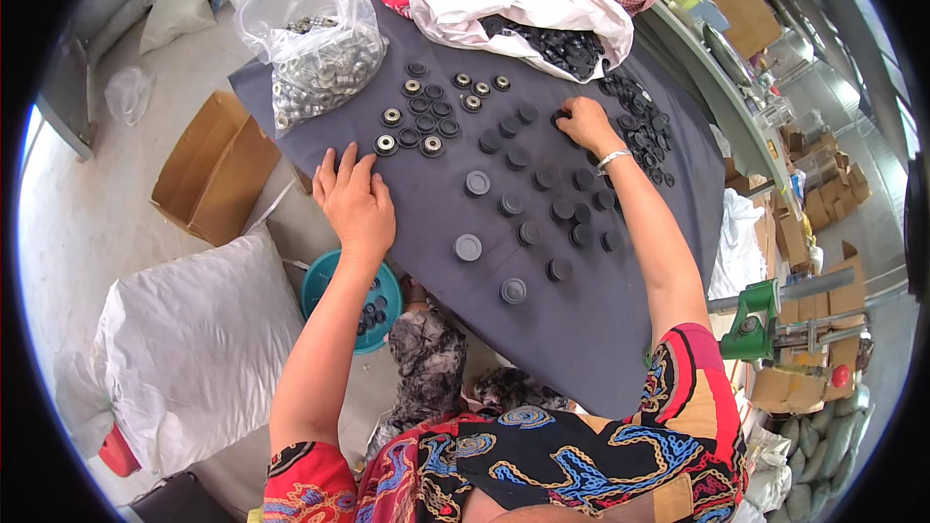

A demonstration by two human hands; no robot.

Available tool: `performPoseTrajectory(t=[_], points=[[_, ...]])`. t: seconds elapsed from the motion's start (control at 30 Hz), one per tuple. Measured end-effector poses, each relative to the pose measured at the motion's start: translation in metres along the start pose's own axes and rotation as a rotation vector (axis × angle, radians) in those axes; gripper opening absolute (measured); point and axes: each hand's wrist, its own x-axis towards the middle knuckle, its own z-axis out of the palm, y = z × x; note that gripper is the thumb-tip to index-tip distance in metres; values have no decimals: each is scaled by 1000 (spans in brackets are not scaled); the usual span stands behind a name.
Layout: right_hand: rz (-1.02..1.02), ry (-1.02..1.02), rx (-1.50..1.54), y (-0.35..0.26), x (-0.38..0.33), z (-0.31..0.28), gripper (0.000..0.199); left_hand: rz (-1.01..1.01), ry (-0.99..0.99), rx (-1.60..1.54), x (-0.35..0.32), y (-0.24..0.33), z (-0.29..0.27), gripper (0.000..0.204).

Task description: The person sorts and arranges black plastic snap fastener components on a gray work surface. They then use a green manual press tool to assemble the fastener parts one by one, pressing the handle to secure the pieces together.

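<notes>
**Small black caps laid out on a dark cloth**

We sit at a table draped in a dark grey cloth (581,329), in a cluttered workshop with a concrete floor. Going from the left: an open cardboard box (215,167) and a white sack (194,349) on the floor, then a teal bowl (339,286) with a few black pieces below the table edge. On the cloth stands a clear plastic bag of metal rings (315,53). Our left hand (356,201) lies flat, palm down, fingers spread, holding nothing, just below a group of caps with metal centres (418,116). In the middle, plain black caps (542,203) lie spread in loose rows. Our right hand (586,123) reaches to the far edge of them, fingers curled on a cap (559,118); whether it has truly gripped it we cannot tell.

The caps look light, stiff and smooth, best pinched by the rim. A white bag (523,0) hides most of a black heap of parts, and the caps' inner faces are too small to make out.
</notes>
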Motion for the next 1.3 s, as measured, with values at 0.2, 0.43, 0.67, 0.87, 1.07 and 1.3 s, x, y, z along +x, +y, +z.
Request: performPoseTrajectory(t=[0.2, 0.43, 0.67, 0.87, 1.07, 1.3], points=[[-236, 157, 17, -86, -32, -19, 27, -2, 6, 16, -1, -2, 0, 24], [-498, 25, 6, -161, -20, 12, 23, 2, -16, 24, 6, 4, 6, 24], [-587, 13, 2, -190, -17, 20, 24, 26, 100, -4, 3, -11, -10, 24], [-516, 56, 90, -159, -26, 32, 17, -32, 72, -80, -5, 5, 3, 24], [-586, 47, 165, -171, -22, 25, 22, -69, 93, -67, -9, 6, -6, 25], [-485, 131, 204, -184, -25, 25, 48, -15, 100, -75, 4, -1, -9, 29]])
